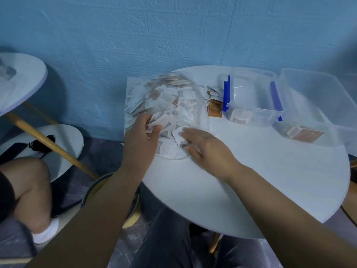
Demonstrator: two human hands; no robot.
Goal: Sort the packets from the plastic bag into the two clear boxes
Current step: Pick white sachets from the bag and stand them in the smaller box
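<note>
Hands at the glossy bag (pixel 201 105): left hand (pixel 141 132) pinches flat white packets (pixel 156 121), right hand (pixel 204 146) lies spread.

Whites, browns and blues

The worktop (pixel 251 180) is white with a faint bluish cast; the plastic bag (pixel 201 105) is clear, showing packets (pixel 166 97) in white and orange-brown. The smaller box (pixel 251 113) is clear with bright blue latches (pixel 226 93), white and brown showing through its wall; the larger box (pixel 313 105) is clear too, with orange-brown packets inside. The wall (pixel 135 35) is sky blue with an embossed brick pattern, the floor (pixel 108 151) dark grey and marbled.
</note>
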